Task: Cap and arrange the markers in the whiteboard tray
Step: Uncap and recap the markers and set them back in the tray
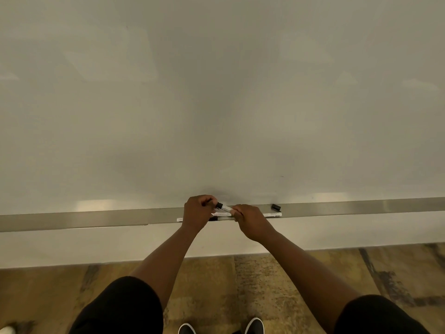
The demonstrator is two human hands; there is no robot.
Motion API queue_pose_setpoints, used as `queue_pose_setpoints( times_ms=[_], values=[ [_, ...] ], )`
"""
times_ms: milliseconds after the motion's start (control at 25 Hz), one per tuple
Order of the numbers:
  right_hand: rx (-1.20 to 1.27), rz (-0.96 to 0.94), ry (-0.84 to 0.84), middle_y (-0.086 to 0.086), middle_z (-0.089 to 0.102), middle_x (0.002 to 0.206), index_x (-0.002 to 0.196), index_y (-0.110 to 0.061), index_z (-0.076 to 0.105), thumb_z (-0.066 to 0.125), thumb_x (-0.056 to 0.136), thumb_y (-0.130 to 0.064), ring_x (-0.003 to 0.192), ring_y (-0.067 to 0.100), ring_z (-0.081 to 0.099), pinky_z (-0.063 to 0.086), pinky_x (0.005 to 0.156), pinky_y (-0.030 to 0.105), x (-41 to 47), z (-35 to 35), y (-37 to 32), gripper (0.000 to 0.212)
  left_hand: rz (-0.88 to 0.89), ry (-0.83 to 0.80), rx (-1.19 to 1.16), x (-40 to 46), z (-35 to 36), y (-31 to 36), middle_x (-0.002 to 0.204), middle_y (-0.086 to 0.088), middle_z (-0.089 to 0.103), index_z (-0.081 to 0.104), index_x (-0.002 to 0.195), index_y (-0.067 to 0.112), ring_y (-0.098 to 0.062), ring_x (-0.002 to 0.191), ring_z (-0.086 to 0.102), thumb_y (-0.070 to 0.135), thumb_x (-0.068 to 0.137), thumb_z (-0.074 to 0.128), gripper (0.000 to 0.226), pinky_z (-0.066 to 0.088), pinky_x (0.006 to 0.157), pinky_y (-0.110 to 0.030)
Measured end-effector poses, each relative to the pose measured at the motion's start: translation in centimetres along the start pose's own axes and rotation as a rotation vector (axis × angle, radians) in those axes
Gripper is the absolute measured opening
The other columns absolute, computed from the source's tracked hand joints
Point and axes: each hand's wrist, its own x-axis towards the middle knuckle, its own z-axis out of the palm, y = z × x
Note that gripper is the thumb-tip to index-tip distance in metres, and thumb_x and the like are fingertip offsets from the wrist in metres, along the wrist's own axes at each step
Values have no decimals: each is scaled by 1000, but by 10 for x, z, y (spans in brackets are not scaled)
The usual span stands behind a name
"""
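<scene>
Held marker (224,208): white barrel with a black end, tilted, raised just above the whiteboard tray (96,219) near its middle, between both hands. Right hand (250,222) is closed around the barrel's lower right end, fingers curled tight. Left hand (198,212) is closed at the marker's black upper left end, fingertips pinched there; cannot tell whether the black part is a cap being held or the marker's own end, since the fingers cover the joint. In the tray: 1 marker (220,214) lies flat directly under the hands, mostly hidden; a 2nd white marker (273,215) lies flat to the right, its end just beside the right hand; a white barrel end (179,220) shows left of the left wrist at the tray's front edge, owner uncertain. 1 loose black cap (276,207) sits on the tray further right, against the board, apart from the markers. Tray is a long metal ledge below the blank whiteboard (216,92). Below: patterned carpet (265,273), black sleeves, 2 dark shoes (254,326).
</scene>
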Motion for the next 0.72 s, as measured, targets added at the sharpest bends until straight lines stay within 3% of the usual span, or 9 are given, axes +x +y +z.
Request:
queue_pose_setpoints(
  times_ms=[200,320,440,600,720],
  values=[
    [-56,14,-8,6,53,64,70,-13,50,35,102,-35,57,21,43,32,55,33,2,0,-4,41,25,-12,38,-2,-2,-4,59,-8,66,74,69,14,-19,54,61,-2,80,63,22,53,58,-31],
    [-47,55,-30,7,55,66,73,-8,56,38,102,-28,59,22,45,33,57,32,4,1,-6,40,63,-19,47,0,-4,-2,59,-10,65,74,69,12,-23,57,63,-7,76,63,23,53,59,-34],
    [-26,57,-29,5,53,65,70,-14,53,40,102,-25,58,20,43,30,54,30,5,-1,-4,36,88,-34,54,4,-5,-1,59,-13,66,74,69,7,-34,59,64,-9,74,64,20,55,62,-40],
    [-77,68,-29,12,58,67,73,-5,58,43,99,-22,58,22,44,32,56,32,13,-3,-1,34,52,-13,55,7,-1,-3,58,-7,65,76,72,6,-21,55,61,-9,73,63,20,55,64,-35],
    [-116,43,-41,16,62,71,76,-4,59,45,96,-18,61,25,48,38,58,34,20,-4,0,28,35,6,77,10,0,-4,66,-7,69,77,76,6,-20,61,64,-8,73,63,20,56,67,-32]
  ],
)
